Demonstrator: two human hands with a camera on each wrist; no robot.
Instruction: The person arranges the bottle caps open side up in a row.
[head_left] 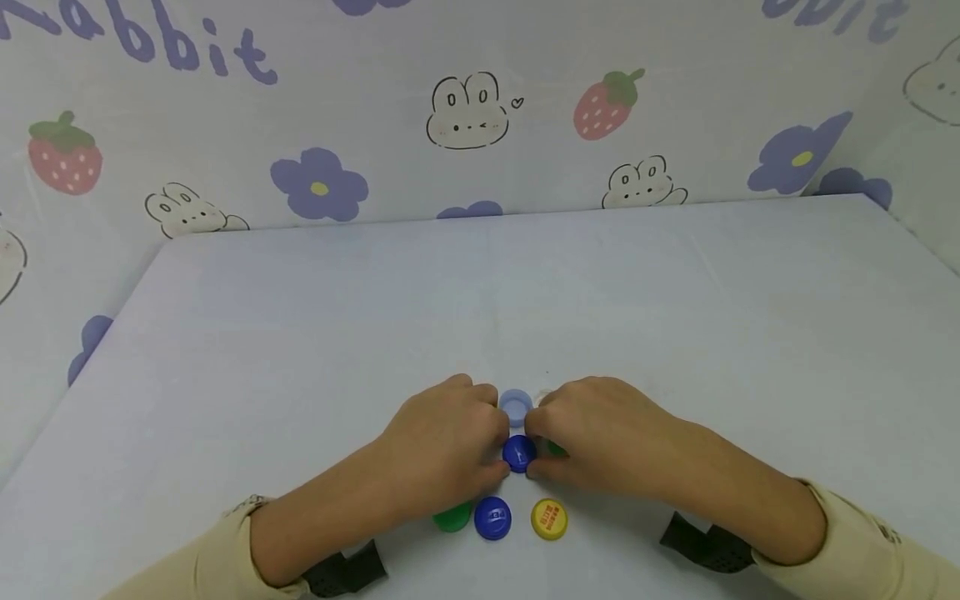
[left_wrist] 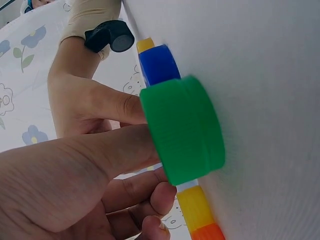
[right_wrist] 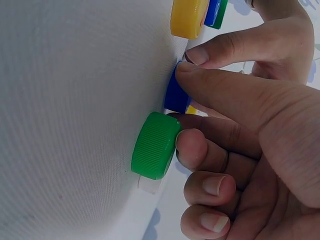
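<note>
Both hands meet at a dark blue bottle cap (head_left: 519, 454) lying on the white table. My left hand (head_left: 452, 437) has its thumb and curled index finger at the cap's left side. From the right, the thumb and index finger of my right hand (head_left: 600, 433) pinch the same cap (right_wrist: 176, 92). In the right wrist view the two thumb tips sit close together at its edge. A ribbed green cap (right_wrist: 156, 145) stands beside the right fingers. Another green cap (left_wrist: 182, 130) is close to the left wrist camera and hides the left fingertips.
Past the hands lie a light blue cap (head_left: 516, 408) and a partly covered clear cap (head_left: 542, 397). Nearer are a second blue cap (head_left: 492, 518) and a yellow cap (head_left: 549, 519). The left hand hides another yellow cap (left_wrist: 196, 206) and an orange one (left_wrist: 209, 232) from the head view.
</note>
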